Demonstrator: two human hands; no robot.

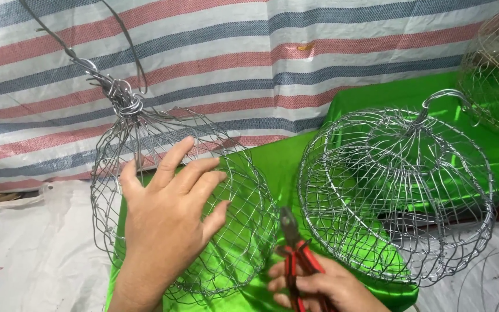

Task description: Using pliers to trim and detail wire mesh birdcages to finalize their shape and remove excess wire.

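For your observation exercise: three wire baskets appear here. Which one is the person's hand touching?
The left basket, hanging from twisted wire, with the left hand spread on it. The middle basket and the far-right basket sit untouched.

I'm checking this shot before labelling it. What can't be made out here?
- Head view: the right hand is cut off by the bottom edge, so the lower handles of the red pliers are unseen.
- The left hand covers part of the hanging wire basket.
- The third basket is cut by the right edge.
- The hanging wire leaves the top edge; its anchor is unseen.
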